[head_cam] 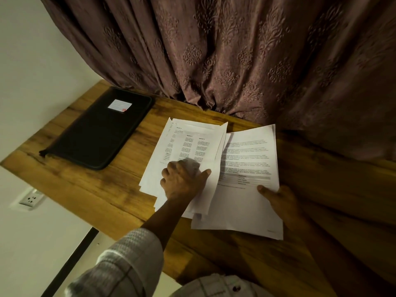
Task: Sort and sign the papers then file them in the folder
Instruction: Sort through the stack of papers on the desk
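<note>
A loose pile of printed papers [188,146] lies on the wooden table [107,189], spread unevenly. My left hand [182,181] rests on the pile's near part, its fingers blurred and curled at a sheet's edge, thumb stretched to the right. My right hand [278,200] holds a separate bundle of printed sheets [246,163] by its near right edge, thumb on top. That bundle overlaps the pile's right side. A black zipped folder [98,129] with a small white label lies closed at the table's far left, apart from both hands.
A brown patterned curtain [235,56] hangs along the table's back edge and drapes over its right side. A wall socket [30,199] sits on the white wall below the table's left edge. Bare wood shows between folder and papers.
</note>
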